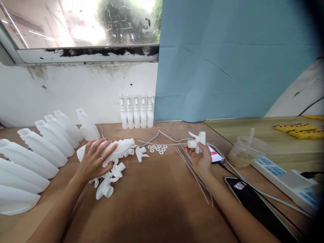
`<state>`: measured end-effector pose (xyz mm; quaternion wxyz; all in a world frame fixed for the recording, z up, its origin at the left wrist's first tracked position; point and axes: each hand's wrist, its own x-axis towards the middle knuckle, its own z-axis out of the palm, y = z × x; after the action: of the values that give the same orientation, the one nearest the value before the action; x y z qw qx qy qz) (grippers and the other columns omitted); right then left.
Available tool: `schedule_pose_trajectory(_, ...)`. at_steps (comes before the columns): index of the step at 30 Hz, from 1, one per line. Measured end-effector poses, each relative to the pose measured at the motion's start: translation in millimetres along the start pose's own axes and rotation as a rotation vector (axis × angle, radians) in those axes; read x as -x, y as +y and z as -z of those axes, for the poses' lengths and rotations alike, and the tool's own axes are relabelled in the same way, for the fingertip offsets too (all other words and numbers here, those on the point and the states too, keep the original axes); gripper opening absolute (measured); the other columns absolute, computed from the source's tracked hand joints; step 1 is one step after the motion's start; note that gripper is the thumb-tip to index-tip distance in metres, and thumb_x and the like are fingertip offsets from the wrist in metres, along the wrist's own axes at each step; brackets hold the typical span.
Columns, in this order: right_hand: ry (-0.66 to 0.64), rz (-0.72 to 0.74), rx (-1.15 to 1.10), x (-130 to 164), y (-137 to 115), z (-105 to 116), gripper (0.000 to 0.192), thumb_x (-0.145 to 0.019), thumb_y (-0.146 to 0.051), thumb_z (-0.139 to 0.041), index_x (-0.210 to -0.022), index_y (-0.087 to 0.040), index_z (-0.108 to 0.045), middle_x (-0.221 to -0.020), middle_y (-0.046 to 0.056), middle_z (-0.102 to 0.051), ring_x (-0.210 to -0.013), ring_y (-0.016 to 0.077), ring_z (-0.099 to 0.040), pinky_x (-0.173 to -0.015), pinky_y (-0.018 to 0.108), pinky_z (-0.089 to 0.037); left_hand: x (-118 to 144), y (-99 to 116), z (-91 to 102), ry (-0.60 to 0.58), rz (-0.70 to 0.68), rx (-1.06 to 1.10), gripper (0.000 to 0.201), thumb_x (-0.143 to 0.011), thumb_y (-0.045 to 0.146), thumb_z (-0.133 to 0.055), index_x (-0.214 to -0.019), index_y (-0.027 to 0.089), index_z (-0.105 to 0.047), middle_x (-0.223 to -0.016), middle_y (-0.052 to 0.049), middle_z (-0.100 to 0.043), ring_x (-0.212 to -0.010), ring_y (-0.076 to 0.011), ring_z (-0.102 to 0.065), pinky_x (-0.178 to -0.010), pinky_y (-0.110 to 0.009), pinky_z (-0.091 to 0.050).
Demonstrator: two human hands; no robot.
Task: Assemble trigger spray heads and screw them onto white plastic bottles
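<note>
My left hand (pixel 95 157) is wrapped over a white plastic bottle (pixel 121 147), which is tipped on its side with its ribbed neck pointing right. In my right hand (pixel 202 158) is a white trigger sprayer head (pixel 199 140), held up above the table between thumb and fingers. Loose sprayer heads (pixel 105 189) lie in a heap below the left hand, partly hidden by it. Another sprayer head (pixel 140 153) sits just right of the bottle's neck, beside several small white ring washers (pixel 158 148). Thin white tubes (pixel 193 173) lie near my right wrist.
Open-necked white bottles (pixel 42 145) stand in a row at left, with one bottle (pixel 87 125) farther back. Several bottles with sprayers (pixel 136 113) line the wall. Rightward are a plastic cup (pixel 243 153), a power strip (pixel 275 172), a black phone (pixel 250 195) and cables.
</note>
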<state>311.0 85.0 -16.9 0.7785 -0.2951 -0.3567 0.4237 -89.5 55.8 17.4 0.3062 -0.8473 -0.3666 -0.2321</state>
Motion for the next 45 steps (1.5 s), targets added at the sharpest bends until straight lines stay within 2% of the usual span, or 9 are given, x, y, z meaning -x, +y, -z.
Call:
schedule_pose_trajectory(6,-0.067,-0.013,0.051,6.5,3.2,-5.7,0.009,-0.076,-0.029,-0.061,-0.081,-0.021,-0.060,-0.068,-0.002,-0.066,-0.059,0.0171,-0.063,-0.050,0.029,-0.048,-2.2,4.9,4.2,-0.022,-0.049,-0.008,0.071,-0.078,0.027,-0.061,-0.144,0.025,-0.034,-0.130,-0.011,-0.053,-0.122,-0.0345,-0.044,-0.104,-0.055,-0.028)
schedule_pose_trajectory(13,0.020,0.024,0.031,1.1,1.9,0.3,0.013,-0.074,-0.028,-0.064,-0.083,-0.020,-0.060,-0.068,-0.002,-0.066,-0.059,0.0172,-0.063,-0.048,0.028,-0.048,0.5,1.8,3.6,-0.042,-0.009,-0.018,0.068,-0.080,0.026,-0.058,-0.144,0.027,-0.034,-0.130,-0.010,-0.053,-0.123,-0.0339,-0.044,-0.105,-0.054,-0.025)
schedule_pose_trajectory(17,-0.010,0.012,0.052,3.1,2.4,-2.4,0.013,-0.074,-0.029,-0.064,-0.083,-0.021,-0.059,-0.069,-0.002,-0.066,-0.060,0.0175,-0.064,-0.049,0.028,-0.048,1.0,1.9,1.7,-0.045,-0.020,-0.006,0.065,-0.080,0.026,-0.057,-0.142,0.028,-0.037,-0.131,-0.010,-0.053,-0.123,-0.0334,-0.044,-0.105,-0.055,-0.025)
schedule_pose_trajectory(22,-0.159,-0.108,0.079,16.5,-0.9,-16.1,0.015,-0.077,-0.034,-0.061,-0.086,-0.022,-0.060,-0.073,0.000,-0.068,-0.057,0.0170,-0.062,-0.053,0.031,-0.049,-6.2,18.1,7.4,-0.070,-0.068,0.013,0.062,-0.081,0.025,-0.056,-0.141,0.026,-0.040,-0.131,-0.010,-0.054,-0.123,-0.0338,-0.044,-0.104,-0.055,-0.026)
schedule_pose_trajectory(27,-0.324,-0.305,0.046,33.2,-2.1,-28.1,0.017,-0.080,-0.032,-0.059,-0.093,-0.021,-0.061,-0.088,0.006,-0.072,-0.064,0.0209,-0.065,-0.050,0.031,-0.048,-12.1,37.4,10.5,-0.049,-0.127,0.007,0.045,-0.084,0.019,-0.054,-0.129,0.022,-0.052,-0.121,-0.008,-0.061,-0.114,-0.0298,-0.051,-0.099,-0.050,-0.030)
schedule_pose_trajectory(32,-0.313,-0.363,0.044,39.2,1.8,-32.4,0.017,-0.079,-0.031,-0.059,-0.090,-0.019,-0.063,-0.088,0.008,-0.073,-0.075,0.0250,-0.069,-0.068,0.040,-0.055,-13.5,33.7,6.8,-0.120,-0.087,0.090,0.043,-0.087,0.027,-0.055,-0.129,0.020,-0.050,-0.120,-0.009,-0.061,-0.114,-0.0293,-0.051,-0.098,-0.049,-0.030)
schedule_pose_trajectory(36,-0.290,-0.410,0.006,38.6,3.4,-33.5,0.017,-0.077,-0.031,-0.059,-0.088,-0.018,-0.064,-0.086,0.008,-0.074,-0.077,0.0260,-0.070,-0.075,0.043,-0.055,-12.2,26.5,4.5,-0.158,-0.024,0.100,0.047,-0.088,0.034,-0.056,-0.132,0.020,-0.048,-0.120,-0.010,-0.061,-0.113,-0.0306,-0.051,-0.098,-0.049,-0.030)
schedule_pose_trajectory(39,-0.298,-0.457,0.002,40.7,3.8,-35.2,0.019,-0.077,-0.031,-0.059,-0.089,-0.018,-0.064,-0.092,0.010,-0.074,-0.082,0.0277,-0.069,-0.081,0.046,-0.054,-10.1,26.0,1.2,-0.195,-0.020,0.089,0.050,-0.087,0.038,-0.058,-0.133,0.020,-0.048,-0.119,-0.011,-0.061,-0.114,-0.0325,-0.049,-0.100,-0.052,-0.028)
schedule_pose_trajectory(45,-0.388,-0.611,-0.078,52.8,6.8,-38.7,0.019,-0.076,-0.022,-0.062,-0.094,-0.017,-0.065,-0.103,0.010,-0.072,-0.094,0.0283,-0.067,-0.091,0.044,-0.047,-11.2,33.6,-2.1,-0.144,-0.049,0.072,0.046,-0.089,0.032,-0.056,-0.132,0.018,-0.047,-0.114,-0.010,-0.063,-0.110,-0.0289,-0.051,-0.102,-0.053,-0.028)
